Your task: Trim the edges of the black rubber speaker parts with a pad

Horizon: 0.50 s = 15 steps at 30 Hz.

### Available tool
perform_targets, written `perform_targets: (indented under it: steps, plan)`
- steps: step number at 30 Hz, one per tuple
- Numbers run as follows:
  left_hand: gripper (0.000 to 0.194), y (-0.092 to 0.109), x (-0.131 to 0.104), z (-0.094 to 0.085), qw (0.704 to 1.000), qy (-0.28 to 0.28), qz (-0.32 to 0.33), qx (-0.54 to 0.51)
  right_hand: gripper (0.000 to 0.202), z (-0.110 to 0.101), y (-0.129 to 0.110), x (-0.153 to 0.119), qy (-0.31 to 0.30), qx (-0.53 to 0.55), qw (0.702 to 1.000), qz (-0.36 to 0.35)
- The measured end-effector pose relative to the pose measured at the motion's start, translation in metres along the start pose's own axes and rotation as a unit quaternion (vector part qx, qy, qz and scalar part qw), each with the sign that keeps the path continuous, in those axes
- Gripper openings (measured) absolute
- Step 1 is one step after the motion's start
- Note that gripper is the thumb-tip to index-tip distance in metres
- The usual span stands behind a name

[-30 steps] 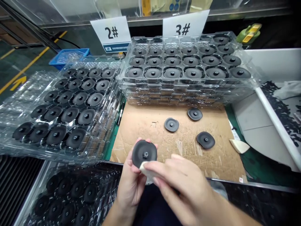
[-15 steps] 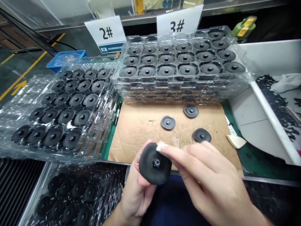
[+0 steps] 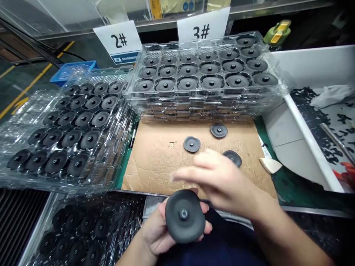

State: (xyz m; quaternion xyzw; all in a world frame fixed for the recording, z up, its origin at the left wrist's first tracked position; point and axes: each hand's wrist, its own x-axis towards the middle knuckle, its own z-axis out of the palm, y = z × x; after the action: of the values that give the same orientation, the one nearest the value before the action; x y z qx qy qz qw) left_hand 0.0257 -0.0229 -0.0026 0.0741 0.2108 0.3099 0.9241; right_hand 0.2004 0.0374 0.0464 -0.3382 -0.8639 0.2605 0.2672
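A black rounded disc (image 3: 185, 227) with a small central stud rests in my left hand (image 3: 156, 229), whose fingers wrap beneath it and show at its right edge. Above and to the right of that disc, my right hand (image 3: 222, 181) is raised over the cardboard (image 3: 155, 155), somewhat blurred, fingers apart and holding nothing. On the cardboard lie three similar discs: one at the centre (image 3: 192, 144), one farther back (image 3: 219, 130) and one (image 3: 233, 158) partly hidden behind my right hand.
Stacked clear trays of black discs stand behind (image 3: 194, 101) and at left (image 3: 111, 147). More discs sit in a lower tray (image 3: 83, 236). At right is a white bin (image 3: 313, 144) with black scraps; red-handled scissors or pliers (image 3: 345, 173) lie there. A cream wedge (image 3: 270, 165) lies beside the cardboard.
My right hand has come off the held disc and moved up and left. My left hand and its disc are lower. The view has shifted slightly, and the red-handled tool now shows.
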Motion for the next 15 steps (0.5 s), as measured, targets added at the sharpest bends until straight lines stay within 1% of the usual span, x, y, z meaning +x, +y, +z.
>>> perform_targets:
  steps: [2, 3, 4, 5, 7, 9, 10, 11, 13, 14, 15]
  plan:
    - [0.050, 0.003, -0.001, 0.005, 0.999, -0.008, -0.011, -0.030, 0.027, 0.010, 0.016, -0.010, 0.038, -0.020, 0.994, 0.102]
    - [0.051, 0.005, -0.001, 0.007, 0.999, -0.008, -0.013, -0.042, 0.028, 0.019, 0.022, -0.018, 0.046, -0.013, 0.989, 0.142]
    - [0.051, 0.007, -0.002, 0.009, 0.999, -0.007, -0.014, -0.051, 0.029, 0.030, 0.029, -0.026, 0.044, 0.004, 0.985, 0.167]
    - [0.051, 0.008, -0.002, 0.010, 0.998, -0.004, -0.013, -0.055, 0.030, 0.043, 0.034, -0.034, 0.036, 0.023, 0.983, 0.179]
    - [0.051, 0.011, -0.002, 0.011, 0.998, 0.007, -0.007, -0.055, 0.030, 0.068, 0.044, -0.049, 0.020, 0.037, 0.983, 0.181]
    - [0.052, 0.012, -0.003, 0.011, 0.999, 0.015, -0.004, -0.052, 0.029, 0.083, 0.049, -0.058, 0.010, 0.027, 0.984, 0.176]
    - [0.053, 0.012, -0.003, 0.010, 0.999, 0.019, -0.003, -0.051, 0.029, 0.083, 0.048, -0.059, 0.012, 0.022, 0.984, 0.178]
    - [0.053, 0.011, -0.003, 0.010, 0.998, 0.024, -0.001, -0.050, 0.029, 0.079, 0.045, -0.057, 0.020, 0.018, 0.982, 0.187]
    - [0.052, 0.010, -0.002, 0.010, 0.998, 0.042, 0.007, -0.042, 0.031, 0.058, 0.030, -0.048, 0.062, 0.018, 0.978, 0.198]
    - [0.051, 0.009, -0.002, 0.011, 0.998, 0.056, 0.016, -0.031, 0.032, 0.046, 0.019, -0.041, 0.084, 0.020, 0.978, 0.190]
    - [0.048, 0.008, -0.002, 0.012, 0.997, 0.074, 0.026, -0.017, 0.034, 0.033, 0.008, -0.033, 0.111, 0.027, 0.980, 0.160]
